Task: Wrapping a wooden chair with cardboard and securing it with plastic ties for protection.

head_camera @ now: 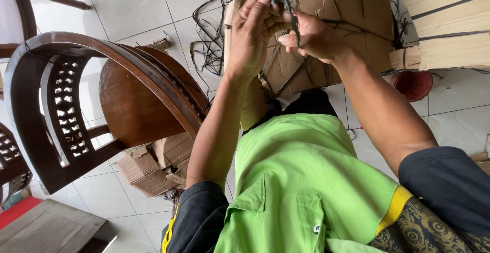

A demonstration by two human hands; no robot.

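Currently: black strap (292, 16) is gripped by left hand (253, 28) and right hand (311, 36), both closed, above cardboard bundle (326, 33). Tying step judged underway; a firm pull is called for next.

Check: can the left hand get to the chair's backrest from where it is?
Probably yes. The left hand holds a dark strap with the right hand, but the chair is beside the left arm, nothing between.

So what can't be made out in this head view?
- Black strap: its held part is hidden by the fingers of the left hand and right hand; the grip is unclear.
- Cardboard bundle: cut off by the top edge and hidden behind the hands.
- Red tub: inside not visible.
- Wooden chair: legs are out of view.
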